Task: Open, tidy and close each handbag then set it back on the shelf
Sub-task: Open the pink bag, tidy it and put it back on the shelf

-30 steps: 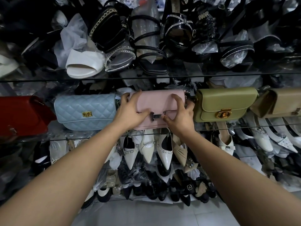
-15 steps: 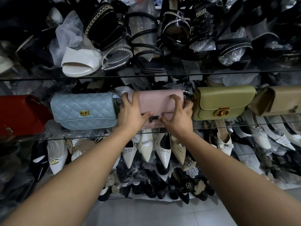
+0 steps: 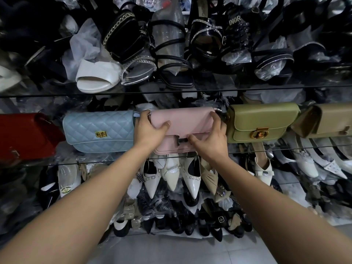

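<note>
A pink handbag [image 3: 187,121] with a dark metal clasp [image 3: 180,140] stands on the middle glass shelf [image 3: 285,149], its flap down. My left hand [image 3: 150,130] grips its left end, thumb across the flap and fingers over the top edge. My right hand [image 3: 211,139] holds the right end, fingers curled over the top corner and thumb beside the clasp. To the left stand a light blue quilted handbag [image 3: 99,130] and a red handbag [image 3: 24,136]. An olive green handbag [image 3: 261,121] and a tan handbag [image 3: 331,121] stand to the right.
A glass shelf [image 3: 266,87] above carries black strappy sandals and a white sandal [image 3: 97,77]. Below the bags, white pointed shoes [image 3: 171,174] and black shoes crowd lower shelves. Grey floor tiles [image 3: 181,250] lie at the bottom.
My left thumb has slid up from the clasp onto the flap. The right thumb stays beside the clasp, and both hands have kept hold of the pink bag on the shelf.
</note>
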